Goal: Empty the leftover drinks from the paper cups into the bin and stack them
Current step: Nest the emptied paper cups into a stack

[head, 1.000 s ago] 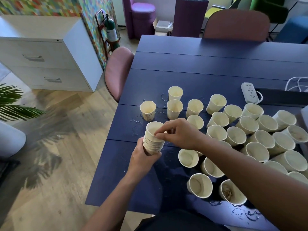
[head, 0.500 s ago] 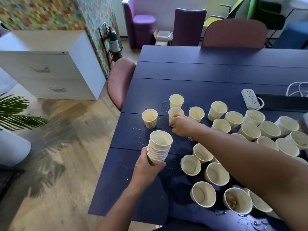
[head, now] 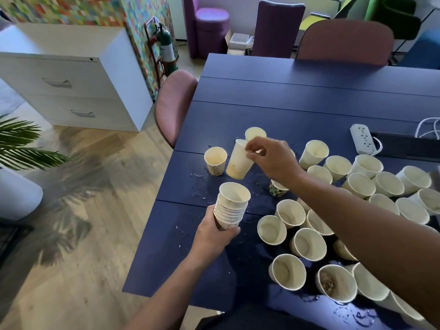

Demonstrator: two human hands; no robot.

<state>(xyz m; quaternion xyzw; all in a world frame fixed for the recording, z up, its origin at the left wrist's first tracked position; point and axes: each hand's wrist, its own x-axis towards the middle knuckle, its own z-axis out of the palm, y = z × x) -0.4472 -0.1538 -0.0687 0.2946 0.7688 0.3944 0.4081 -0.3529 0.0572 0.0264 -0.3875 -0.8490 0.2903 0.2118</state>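
Observation:
My left hand (head: pixel 215 231) grips the bottom of a stack of nested paper cups (head: pixel 232 206) held above the blue table (head: pixel 297 110). My right hand (head: pixel 271 158) pinches the rim of a single cream paper cup (head: pixel 239 161), lifted off the table and tilted, just beyond the stack. Two more cups (head: pixel 215 160) stand on the table at the far left of the group. Several open cups (head: pixel 307 244) crowd the table to the right; one cup (head: pixel 335 282) near the front holds brown residue. No bin is in view.
Water drops and puddles (head: pixel 200 179) lie on the table around the cups. A white power strip (head: pixel 363 141) with cable lies at the far right. A pink chair (head: pixel 175 106) stands at the table's left edge, a white drawer cabinet (head: pixel 71 77) and a plant (head: pixel 21 144) further left.
My right hand left the stack, reached forward to a cup in the far-left cluster, and has lifted it tilted off the table. The left hand keeps holding the stack.

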